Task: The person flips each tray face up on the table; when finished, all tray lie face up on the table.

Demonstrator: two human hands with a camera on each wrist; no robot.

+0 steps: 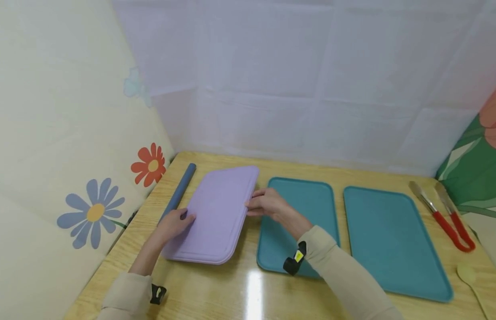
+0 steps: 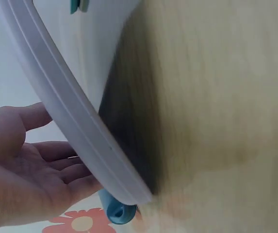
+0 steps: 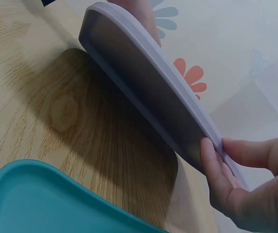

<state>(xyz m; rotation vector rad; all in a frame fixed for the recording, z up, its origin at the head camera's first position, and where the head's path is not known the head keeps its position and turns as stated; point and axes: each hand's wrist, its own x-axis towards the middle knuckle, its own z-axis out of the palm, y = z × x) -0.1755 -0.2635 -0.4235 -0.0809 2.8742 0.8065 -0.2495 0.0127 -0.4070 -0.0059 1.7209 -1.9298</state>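
Note:
A lilac rectangular lid-like panel [image 1: 217, 213] with rounded corners is tilted, its right edge raised off the table. In the right wrist view, its shaded underside [image 3: 143, 82] and thick rim show. My left hand [image 1: 174, 226] grips the left edge, thumb on top; in the left wrist view the fingers of this hand [image 2: 37, 170] reach behind the rim [image 2: 75, 116]. With thumb and fingers my right hand [image 1: 269, 205] pinches the raised right edge, also seen in the right wrist view. Just beyond my left hand lies a dark blue rod [image 1: 179, 191].
Two teal trays lie to the right, one [image 1: 300, 213] partly under my right arm and another [image 1: 392, 240] beside it. Red-handled tongs [image 1: 448, 220] and a pale spoon [image 1: 466, 273] are at the far right. Cloth walls [image 1: 272, 89] border the wooden table [image 1: 215, 289].

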